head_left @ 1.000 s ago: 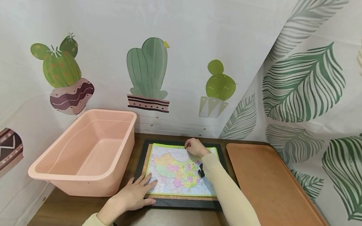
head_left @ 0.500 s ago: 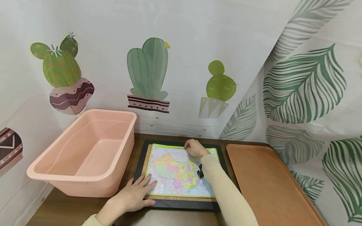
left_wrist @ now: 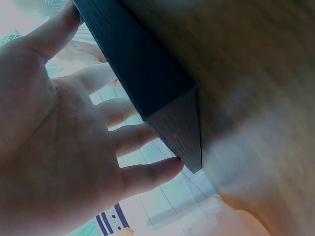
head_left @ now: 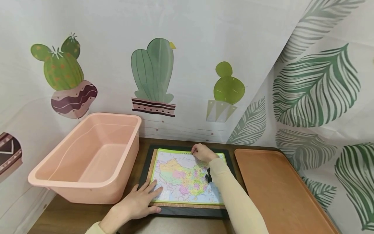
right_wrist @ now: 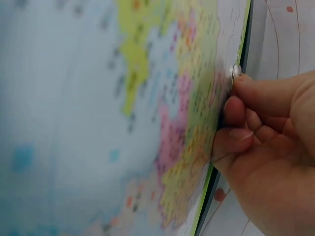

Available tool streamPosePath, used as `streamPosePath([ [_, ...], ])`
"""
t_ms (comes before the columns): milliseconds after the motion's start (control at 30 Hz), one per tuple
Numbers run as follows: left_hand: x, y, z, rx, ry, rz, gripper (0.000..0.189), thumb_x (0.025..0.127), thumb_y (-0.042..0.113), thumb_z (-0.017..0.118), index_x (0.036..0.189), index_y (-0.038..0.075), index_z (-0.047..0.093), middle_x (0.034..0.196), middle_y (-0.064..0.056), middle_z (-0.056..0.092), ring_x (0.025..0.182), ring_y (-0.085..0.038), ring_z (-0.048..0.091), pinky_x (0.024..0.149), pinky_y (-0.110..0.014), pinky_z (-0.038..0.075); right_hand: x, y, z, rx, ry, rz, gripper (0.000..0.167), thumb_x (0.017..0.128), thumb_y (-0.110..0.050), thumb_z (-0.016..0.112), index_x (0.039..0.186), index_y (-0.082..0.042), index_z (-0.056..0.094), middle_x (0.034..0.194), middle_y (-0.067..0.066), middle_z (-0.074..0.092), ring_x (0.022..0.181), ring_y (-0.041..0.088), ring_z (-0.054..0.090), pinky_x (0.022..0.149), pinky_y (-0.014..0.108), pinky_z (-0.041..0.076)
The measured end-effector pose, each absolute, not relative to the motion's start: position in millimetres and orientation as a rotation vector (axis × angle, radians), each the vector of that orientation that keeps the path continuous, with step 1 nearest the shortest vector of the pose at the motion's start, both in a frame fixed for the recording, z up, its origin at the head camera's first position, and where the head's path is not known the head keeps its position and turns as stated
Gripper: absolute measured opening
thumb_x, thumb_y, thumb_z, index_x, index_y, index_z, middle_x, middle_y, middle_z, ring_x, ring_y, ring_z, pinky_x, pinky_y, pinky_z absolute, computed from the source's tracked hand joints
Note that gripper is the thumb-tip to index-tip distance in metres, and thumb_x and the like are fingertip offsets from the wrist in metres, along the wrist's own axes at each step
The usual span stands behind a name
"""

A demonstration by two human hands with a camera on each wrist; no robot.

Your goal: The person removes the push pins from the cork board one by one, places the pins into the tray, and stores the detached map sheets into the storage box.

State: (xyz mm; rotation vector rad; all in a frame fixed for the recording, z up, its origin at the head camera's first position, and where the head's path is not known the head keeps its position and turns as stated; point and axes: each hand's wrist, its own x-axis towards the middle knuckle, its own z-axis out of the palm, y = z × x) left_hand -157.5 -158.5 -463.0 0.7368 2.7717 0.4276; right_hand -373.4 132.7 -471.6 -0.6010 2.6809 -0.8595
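A colourful map sheet (head_left: pixel 175 185) with a lime-green border lies on a cork board (head_left: pixel 187 205) in a black frame (head_left: pixel 190 212). My right hand (head_left: pixel 203 153) is at the map's top edge with bent fingers. In the right wrist view, its fingertips pinch a small, shiny whitish pushpin (right_wrist: pixel 236 70) against that edge; its point is hidden. My left hand (head_left: pixel 138 200) rests on the lower left corner with spread fingers, their tips over the map. In the left wrist view, the frame's corner (left_wrist: pixel 172 123) shows beside those fingers.
A deep pink basin (head_left: pixel 84 182) stands left of the board, close to the left hand. On the right lies a flat brown tray (head_left: pixel 274 182). Behind the wooden table (head_left: pixel 67 216) hangs a pale cloth (head_left: pixel 193 48) printed with cacti and leaves.
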Motion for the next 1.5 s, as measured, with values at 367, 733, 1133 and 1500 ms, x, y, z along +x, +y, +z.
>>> streamPosePath([
  [367, -155.6, -158.6, -464.6, 0.741, 2.760, 0.449, 0.075, 0.090, 0.059, 0.058, 0.148, 0.015, 0.045, 0.155, -0.020, 0.030, 0.142, -0.046, 0.022, 0.102, -0.073, 0.021, -380.0, 136.5, -479.4, -0.613, 2.663, -0.827, 0.009, 0.100, -0.007, 0.056, 0.096, -0.010, 0.063, 0.086, 0.001, 0.059, 0.076, 0.016, 0.052, 0.069, 0.032, 0.045],
  [733, -154.6, -158.6, -464.9, 0.736, 2.756, 0.437, 0.074, 0.090, 0.059, 0.058, 0.148, 0.016, 0.044, 0.155, -0.020, 0.029, 0.142, -0.045, 0.022, 0.102, -0.072, 0.021, -378.3, 135.0, -470.9, -0.717, 2.657, -0.719, 0.009, 0.100, -0.007, 0.055, 0.096, -0.008, 0.063, 0.084, 0.001, 0.059, 0.073, 0.015, 0.052, 0.067, 0.031, 0.045],
  [1133, -156.0, -158.0, -462.6, 0.735, 2.759, 0.437, 0.074, 0.090, 0.059, 0.058, 0.148, 0.016, 0.045, 0.155, -0.020, 0.030, 0.142, -0.046, 0.023, 0.102, -0.072, 0.021, -381.6, 138.9, -473.4, -0.746, 2.633, -0.738, 0.010, 0.101, -0.007, 0.054, 0.095, -0.009, 0.062, 0.082, 0.002, 0.057, 0.070, 0.015, 0.049, 0.063, 0.030, 0.043],
  [1500, -155.9, -157.5, -462.0, 0.728, 2.765, 0.432, 0.073, 0.090, 0.058, 0.058, 0.148, 0.015, 0.045, 0.155, -0.020, 0.030, 0.142, -0.045, 0.022, 0.102, -0.072, 0.022, -381.6, 138.3, -470.2, -0.777, 2.621, -0.739, 0.013, 0.102, -0.007, 0.052, 0.095, -0.009, 0.062, 0.081, 0.002, 0.058, 0.068, 0.014, 0.050, 0.064, 0.030, 0.044],
])
